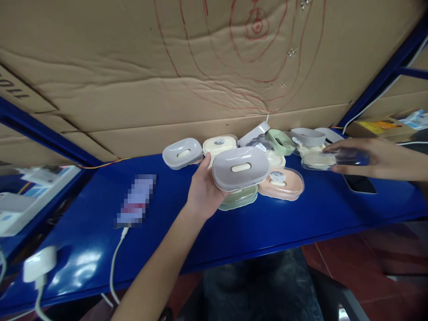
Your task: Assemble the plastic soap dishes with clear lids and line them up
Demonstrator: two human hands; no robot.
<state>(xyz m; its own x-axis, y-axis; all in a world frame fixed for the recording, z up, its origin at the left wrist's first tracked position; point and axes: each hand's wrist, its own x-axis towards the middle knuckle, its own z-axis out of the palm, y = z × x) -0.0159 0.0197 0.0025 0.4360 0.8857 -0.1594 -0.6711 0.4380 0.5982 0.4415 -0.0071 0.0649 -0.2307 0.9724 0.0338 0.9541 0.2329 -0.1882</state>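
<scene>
My left hand (204,192) is closed on a grey oval soap dish (230,178), with a pale slot piece in its middle. Beneath it lies a green soap dish (239,200), partly hidden. At the right, my right hand (351,149), blurred by motion, has its fingers and thumb around a see-through plastic lid (352,157). Just left of those fingers is a cream soap dish (317,159) with a clear cover. A peach soap dish (284,187) with a round label sits between my hands, close to the held grey one.
More soap dishes crowd the back of the blue table (167,240), among them a grey one (182,151), a cream one (217,143) and a green one (279,140). A phone (137,200) on a cable lies left, and a dark phone (359,183) right. Cardboard (133,102) stands behind.
</scene>
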